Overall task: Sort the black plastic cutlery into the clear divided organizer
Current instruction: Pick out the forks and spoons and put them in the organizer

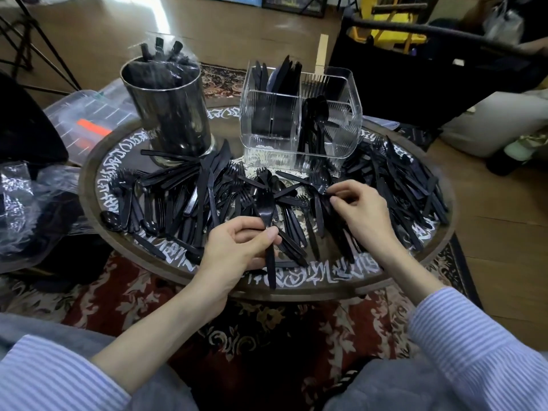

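Sorting black plastic cutlery at a round table.
Left hand (237,247) pinches a black plastic fork (266,215), handle toward the person; right hand (355,209) fingertips pinch a black plastic spoon (321,180) nearest the clear divided organizer (299,143).

No text can be read. The round surface (350,269) carries a ring of white calligraphy-like marks along its rim, showing between the black cutlery, but no letter or word in it can be made out. A clear lidded box (89,117) at the left has an orange strip on it; whether that strip bears print cannot be told.
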